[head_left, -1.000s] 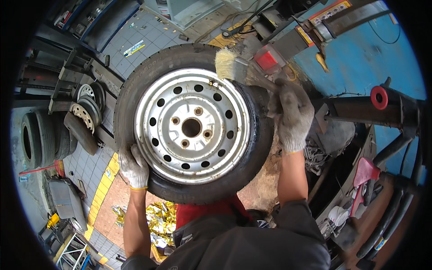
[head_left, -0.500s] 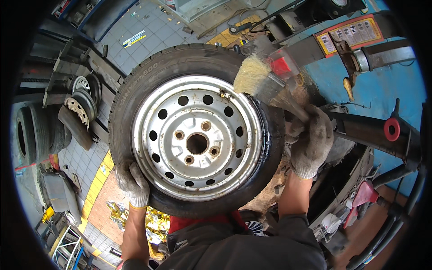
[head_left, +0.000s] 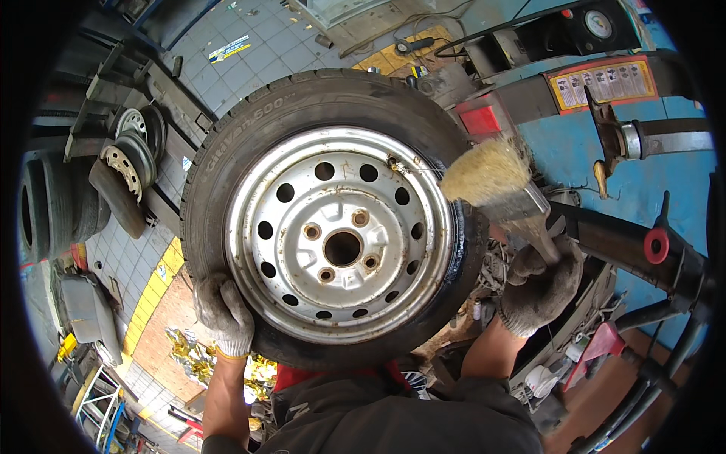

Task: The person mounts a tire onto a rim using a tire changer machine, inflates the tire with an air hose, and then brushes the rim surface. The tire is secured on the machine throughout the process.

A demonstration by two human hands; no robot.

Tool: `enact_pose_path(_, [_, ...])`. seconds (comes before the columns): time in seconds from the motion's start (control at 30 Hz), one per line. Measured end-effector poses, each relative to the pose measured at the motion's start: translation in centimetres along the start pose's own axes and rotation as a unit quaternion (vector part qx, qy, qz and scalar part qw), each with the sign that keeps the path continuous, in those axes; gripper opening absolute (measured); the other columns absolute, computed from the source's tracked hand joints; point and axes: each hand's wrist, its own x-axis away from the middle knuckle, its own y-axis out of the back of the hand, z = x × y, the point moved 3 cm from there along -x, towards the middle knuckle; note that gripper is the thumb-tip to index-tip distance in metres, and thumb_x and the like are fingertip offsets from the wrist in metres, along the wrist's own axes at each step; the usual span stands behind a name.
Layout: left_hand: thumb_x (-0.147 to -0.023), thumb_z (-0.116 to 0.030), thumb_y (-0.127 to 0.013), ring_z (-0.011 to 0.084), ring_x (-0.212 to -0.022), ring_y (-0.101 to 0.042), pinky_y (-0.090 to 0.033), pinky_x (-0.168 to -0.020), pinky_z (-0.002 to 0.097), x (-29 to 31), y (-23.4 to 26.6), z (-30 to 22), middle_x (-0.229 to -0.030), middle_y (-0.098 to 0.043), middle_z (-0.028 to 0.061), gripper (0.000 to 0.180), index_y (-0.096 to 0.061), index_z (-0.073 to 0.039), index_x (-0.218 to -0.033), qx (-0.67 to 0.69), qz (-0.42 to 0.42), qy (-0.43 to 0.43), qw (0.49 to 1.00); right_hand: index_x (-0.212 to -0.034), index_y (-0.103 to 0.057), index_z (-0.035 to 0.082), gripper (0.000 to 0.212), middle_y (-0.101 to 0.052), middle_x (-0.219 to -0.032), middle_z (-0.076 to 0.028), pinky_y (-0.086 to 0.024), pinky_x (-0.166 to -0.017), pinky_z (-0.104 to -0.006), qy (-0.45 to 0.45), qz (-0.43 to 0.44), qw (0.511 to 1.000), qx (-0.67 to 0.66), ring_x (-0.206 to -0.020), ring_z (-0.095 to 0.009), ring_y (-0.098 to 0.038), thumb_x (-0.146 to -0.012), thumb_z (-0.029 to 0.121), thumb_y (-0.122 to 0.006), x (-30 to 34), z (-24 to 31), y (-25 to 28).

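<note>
A black tyre (head_left: 219,197) on a silver steel wheel rim (head_left: 299,246) stands in front of my body, its outer face turned up to me. My left hand (head_left: 224,314), in a dirty knitted glove, grips the tyre's lower left edge, thumb on the sidewall. Closed round the handle of a wide paint brush (head_left: 485,175) is my gloved right hand (head_left: 543,284), off the tyre's right side. The pale bristles point up and left, over the tyre's right edge; I cannot tell whether they touch it. Wet, shiny streaks mark the tyre's right bead beside the rim.
Loose wheel rims (head_left: 136,155) and several tyres (head_left: 57,204) stand at the left. A tyre machine's dark arm (head_left: 616,234) and black hoses reach in from the right. A red box (head_left: 478,117) lies beyond the tyre, and crinkled gold foil (head_left: 193,356) lies low on the left.
My right hand has moved the brush right and slightly down, away from the rim's upper right edge. The left hand keeps its place on the tyre. The view has shifted a little.
</note>
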Motion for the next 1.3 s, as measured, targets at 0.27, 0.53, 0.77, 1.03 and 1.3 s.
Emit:
enact_pose_path(0.27, [-0.103, -0.012, -0.057, 0.0423, -0.084, -0.06, -0.048, -0.08, 0.0522, -0.8, -0.2, -1.1, -0.09, -0.063, 0.0213, 0.015, -0.063, 0.001, -0.099, 0.01, -0.044, -0.002, 0.999, -0.125, -0.066, 0.002, 0.041, -0.067, -0.086, -0.011, -0.046, -0.049, -0.0308, -0.026, 0.015, 0.998, -0.055, -0.063, -0.019, -0.059, -0.107, 0.039, -0.066, 0.6, -0.1, 2.1])
enact_pose_path(0.53, [-0.102, -0.013, -0.056, 0.0433, -0.084, -0.059, -0.048, -0.08, 0.0529, -0.7, -0.1, -1.1, -0.091, -0.063, 0.021, 0.015, -0.063, 0.0, -0.098, 0.006, -0.038, -0.006, 0.999, -0.138, -0.059, 0.002, 0.048, -0.07, -0.102, -0.008, -0.051, -0.058, -0.0321, -0.032, -0.029, 0.997, -0.069, -0.072, -0.019, -0.064, -0.107, 0.039, -0.065, 1.3, -0.9, 3.3])
enact_pose_path(0.77, [-0.102, -0.013, -0.057, 0.0434, -0.086, -0.061, -0.048, -0.083, 0.0528, -0.5, -0.2, -0.7, -0.093, -0.064, 0.0214, 0.016, -0.065, 0.001, -0.101, 0.01, -0.038, 0.0, 0.999, -0.137, -0.059, 0.002, 0.05, -0.07, -0.097, -0.009, -0.049, -0.052, -0.0306, -0.026, 0.015, 0.998, -0.061, -0.068, -0.02, -0.063, -0.107, 0.041, -0.066, 0.8, -0.6, 1.5])
enact_pose_path(1.03, [-0.104, -0.014, -0.057, 0.0418, -0.09, -0.063, -0.05, -0.087, 0.051, 0.1, -0.3, 0.1, -0.098, -0.066, 0.0217, 0.017, -0.064, 0.002, -0.106, 0.007, -0.028, 0.0, 1.0, -0.124, -0.063, -0.002, 0.041, -0.065, -0.089, -0.009, -0.051, -0.057, -0.0253, -0.008, 0.056, 0.997, -0.06, -0.071, -0.016, -0.06, -0.109, 0.037, -0.061, 0.6, -0.9, 0.0])
enact_pose_path(1.3, [-0.107, -0.016, -0.054, 0.0382, -0.096, -0.064, -0.051, -0.093, 0.0472, 0.3, -0.1, 0.4, -0.105, -0.065, 0.0218, 0.022, -0.063, 0.004, -0.113, -0.001, -0.005, -0.007, 1.0, -0.135, -0.062, -0.004, 0.046, -0.074, -0.113, -0.019, -0.063, -0.076, -0.0277, 0.002, 0.071, 0.991, -0.111, -0.083, -0.02, -0.072, -0.109, 0.033, -0.057, 0.2, -1.7, 0.2])
